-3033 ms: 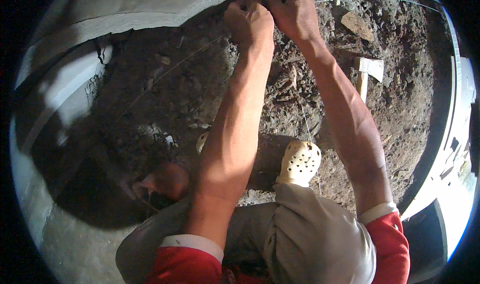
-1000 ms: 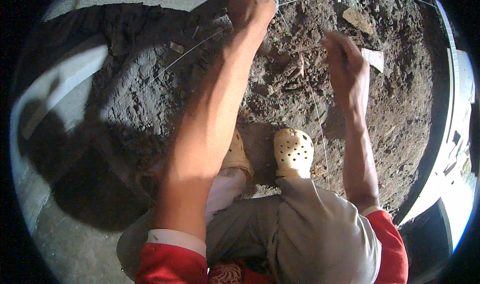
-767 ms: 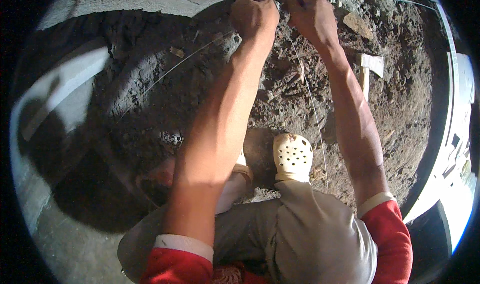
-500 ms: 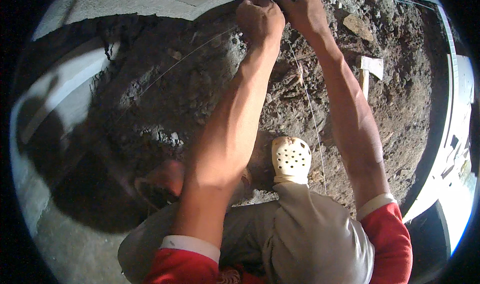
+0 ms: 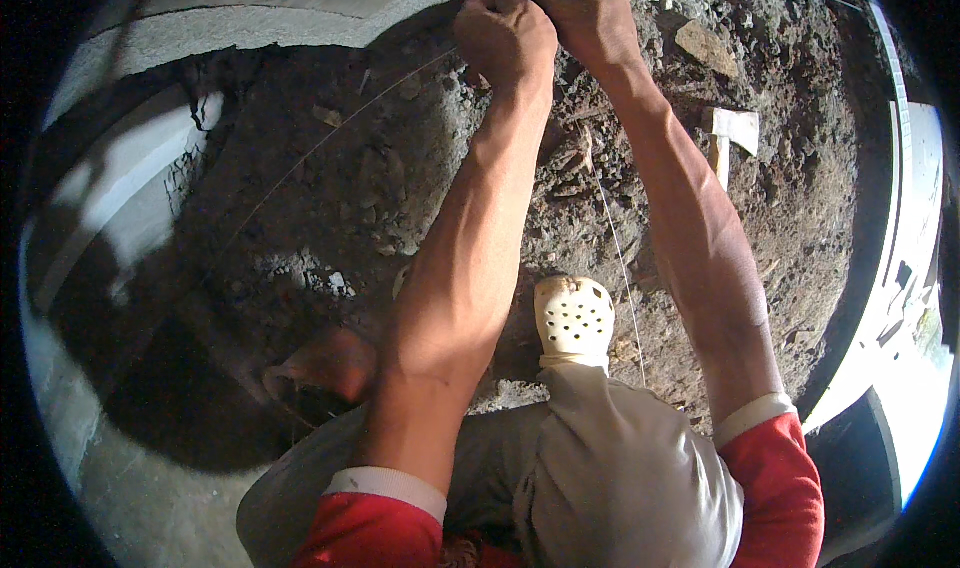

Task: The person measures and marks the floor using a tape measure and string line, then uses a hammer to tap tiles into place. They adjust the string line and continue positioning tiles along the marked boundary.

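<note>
Both my hands are closed and side by side against the concrete ledge at the far edge of the dirt. A thin white string (image 5: 345, 123) runs from the lower left up into my left hand (image 5: 505, 40). On the other side, it continues from my right hand (image 5: 592, 20) toward the far right. The fingers of each hand are bent in a pinch around the string. My fists hide the stretch between them, so any knot or peg there cannot be seen. A second string (image 5: 621, 258) crosses the dirt between my forearms.
A hatchet (image 5: 737, 129) with a wooden handle lies right of my right forearm. A flat stone (image 5: 708, 48) sits beyond it. The concrete ledge (image 5: 240, 26) borders the far left. Near my left knee is a reddish-brown container (image 5: 335, 360). My cream clog (image 5: 575, 318) rests on rough soil.
The whole view has shifted slightly, with the ground moving a little left and up in it. Both hands stay closed together at the ledge.
</note>
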`<state>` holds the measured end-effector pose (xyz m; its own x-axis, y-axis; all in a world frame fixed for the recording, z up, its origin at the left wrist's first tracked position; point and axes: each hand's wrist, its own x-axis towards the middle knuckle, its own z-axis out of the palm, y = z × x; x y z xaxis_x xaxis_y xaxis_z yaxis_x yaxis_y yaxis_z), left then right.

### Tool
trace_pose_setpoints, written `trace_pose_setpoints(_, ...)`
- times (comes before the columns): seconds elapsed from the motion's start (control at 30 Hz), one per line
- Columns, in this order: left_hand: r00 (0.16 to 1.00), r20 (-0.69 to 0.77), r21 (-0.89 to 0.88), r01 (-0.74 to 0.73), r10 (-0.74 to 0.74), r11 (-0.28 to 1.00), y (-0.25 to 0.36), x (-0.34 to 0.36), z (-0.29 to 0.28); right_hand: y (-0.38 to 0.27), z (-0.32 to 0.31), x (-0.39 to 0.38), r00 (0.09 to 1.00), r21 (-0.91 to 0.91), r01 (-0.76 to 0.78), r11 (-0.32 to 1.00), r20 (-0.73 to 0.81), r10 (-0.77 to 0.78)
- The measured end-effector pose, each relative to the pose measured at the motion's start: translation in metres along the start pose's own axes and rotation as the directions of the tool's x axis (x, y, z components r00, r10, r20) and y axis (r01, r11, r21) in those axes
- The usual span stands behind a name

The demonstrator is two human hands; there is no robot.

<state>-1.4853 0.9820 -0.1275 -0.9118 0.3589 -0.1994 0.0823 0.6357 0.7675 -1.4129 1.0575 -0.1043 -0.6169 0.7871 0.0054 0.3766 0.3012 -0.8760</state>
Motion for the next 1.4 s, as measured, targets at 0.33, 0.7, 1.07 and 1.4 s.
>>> trace_pose_setpoints(0.33, 0.980, -0.085, 0.455, -0.123, 0.180, 0.882, -0.007, 0.005, 0.005, -0.002, -0.002, -0.003, 0.998, 0.061, 0.066, 0.996, 0.020, -0.068)
trace_pose_setpoints(0.7, 0.995, -0.097, -0.005, 0.040, -0.040, 0.999, 0.009, -0.002, 0.001, 0.004, 0.002, -0.002, 0.999, -0.043, 0.037, 0.998, 0.023, -0.036)
trace_pose_setpoints(1.07, 0.949, 0.304, -0.281, 0.010, 0.079, 0.960, 0.023, -0.008, -0.069, -0.015, -0.026, -0.052, 0.978, 0.062, -0.189, 0.980, -0.074, 0.193)
trace_pose_setpoints(1.4, 0.901, 0.428, -0.351, 0.240, -0.073, 0.905, 0.038, -0.009, -0.084, -0.005, -0.105, -0.243, 0.885, -0.030, -0.452, 0.891, -0.139, 0.444)
